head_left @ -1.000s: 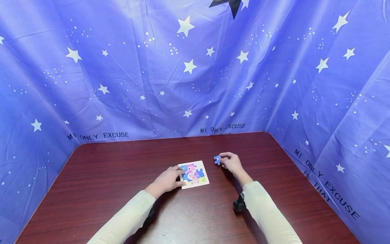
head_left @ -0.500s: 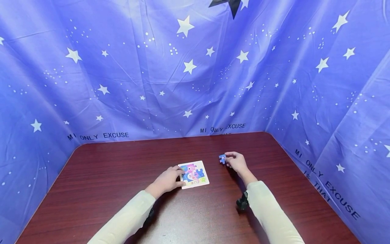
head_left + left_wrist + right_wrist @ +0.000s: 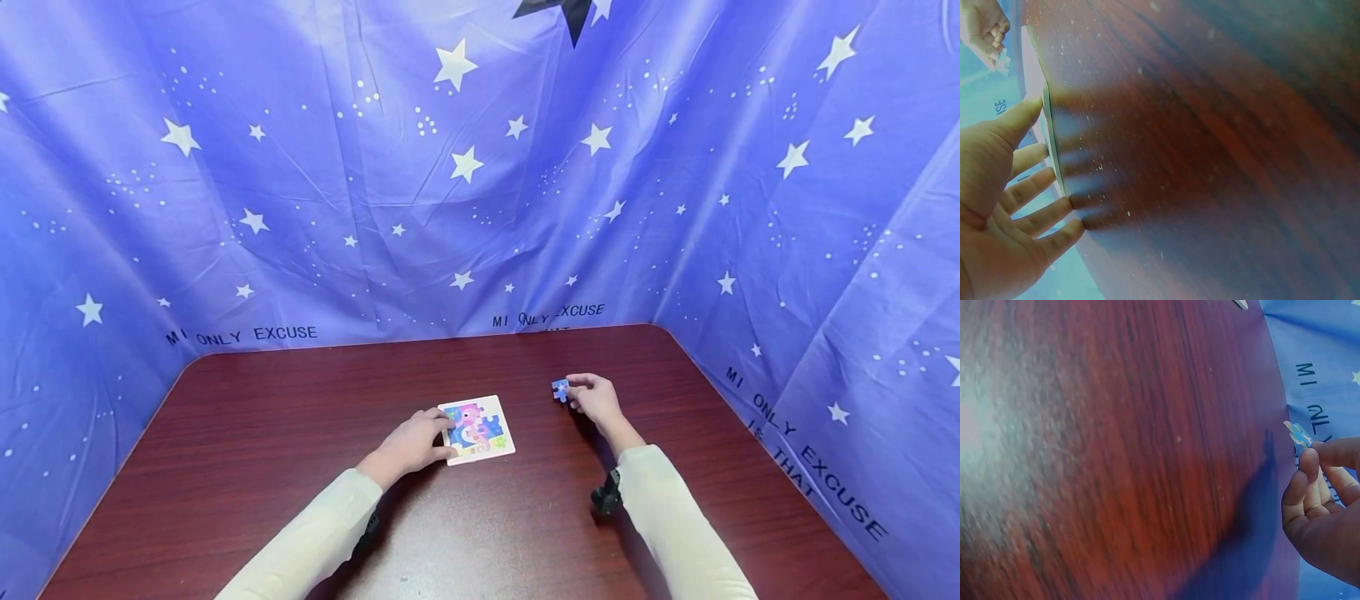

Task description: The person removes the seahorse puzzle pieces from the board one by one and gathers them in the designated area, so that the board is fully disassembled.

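Note:
A square jigsaw board with a cream border and a pink animal picture lies flat on the table in the head view. My left hand rests at its left side, fingertips over the edge. In the left wrist view those fingers are spread and fairly straight along the board's edge. Off to the right, my right hand pinches a blue jigsaw piece with a pale star between thumb and fingertips. The right wrist view shows this piece raised above the tabletop, its other fingers curled behind.
A dark red wood-grain table carries everything. Blue curtain with white stars encloses its back and sides. A black wrist device sits under the right sleeve.
My right hand has moved to the right with the blue jigsaw piece, away from the board. The left hand and the board have stayed in place.

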A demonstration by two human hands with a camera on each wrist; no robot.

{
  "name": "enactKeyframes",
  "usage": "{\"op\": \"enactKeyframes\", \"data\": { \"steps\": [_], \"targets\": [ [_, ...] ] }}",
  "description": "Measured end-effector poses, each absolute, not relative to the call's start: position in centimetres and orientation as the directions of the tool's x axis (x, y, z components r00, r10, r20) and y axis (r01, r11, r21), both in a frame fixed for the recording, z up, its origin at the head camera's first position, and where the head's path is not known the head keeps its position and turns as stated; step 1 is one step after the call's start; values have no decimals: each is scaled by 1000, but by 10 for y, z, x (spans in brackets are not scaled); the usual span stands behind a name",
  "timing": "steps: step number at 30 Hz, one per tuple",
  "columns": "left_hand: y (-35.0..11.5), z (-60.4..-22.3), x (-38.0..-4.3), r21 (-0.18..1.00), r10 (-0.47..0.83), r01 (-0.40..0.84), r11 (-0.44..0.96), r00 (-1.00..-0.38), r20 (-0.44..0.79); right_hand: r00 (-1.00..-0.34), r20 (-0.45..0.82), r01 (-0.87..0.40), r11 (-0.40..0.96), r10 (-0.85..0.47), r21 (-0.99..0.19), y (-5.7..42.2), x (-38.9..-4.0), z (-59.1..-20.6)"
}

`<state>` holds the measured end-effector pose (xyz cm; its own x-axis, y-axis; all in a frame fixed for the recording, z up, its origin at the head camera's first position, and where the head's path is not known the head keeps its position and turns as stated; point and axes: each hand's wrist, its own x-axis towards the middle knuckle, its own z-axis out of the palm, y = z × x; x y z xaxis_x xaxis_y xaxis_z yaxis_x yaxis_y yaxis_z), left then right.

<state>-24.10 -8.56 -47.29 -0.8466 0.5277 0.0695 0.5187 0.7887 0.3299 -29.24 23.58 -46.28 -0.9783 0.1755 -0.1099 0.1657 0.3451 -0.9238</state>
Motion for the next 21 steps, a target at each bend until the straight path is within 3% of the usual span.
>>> {"op": "enactKeyframes", "data": {
  "steps": [21],
  "targets": [
    [-85, -473, -240, 331, 517, 505, 797, -854, 58, -970, -94, 172, 357, 224, -918, 260, -291, -466]
  ]
}}
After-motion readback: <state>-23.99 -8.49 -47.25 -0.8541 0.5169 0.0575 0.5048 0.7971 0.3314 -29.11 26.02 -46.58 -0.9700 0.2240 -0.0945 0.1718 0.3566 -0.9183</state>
